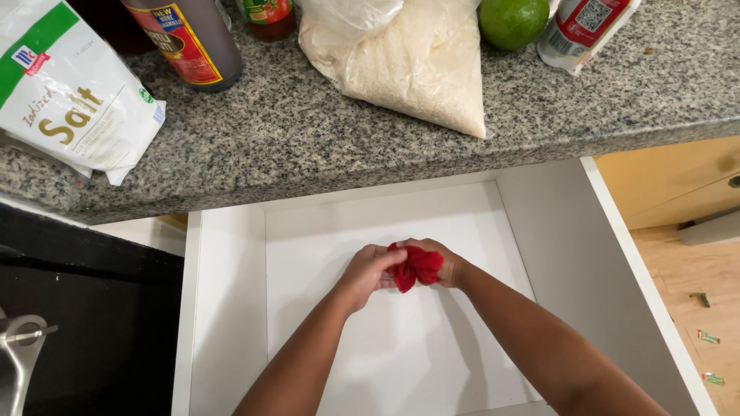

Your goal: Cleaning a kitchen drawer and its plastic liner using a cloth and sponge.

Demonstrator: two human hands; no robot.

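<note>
Both my hands meet over the middle of an open white drawer (pixel 227 308). Between them is a small bunched red cloth (pixel 416 267). My left hand (pixel 368 273) grips its left side with the fingers curled around it. My right hand (pixel 445 260) closes over its right and top. The cloth sits low, close to the drawer's white bottom; I cannot tell whether it touches. Part of the cloth is hidden inside my fingers.
A speckled granite counter (pixel 293 131) overhangs the drawer's back. On it stand a white bag of salt (pixel 69 85), a dark sauce bottle (pixel 189 38), a clear bag of rice (pixel 416 65), a green lime (pixel 512 21) and a white-and-red packet (pixel 582 27). A black appliance front (pixel 85 308) lies left; wooden floor (pixel 694 293) right.
</note>
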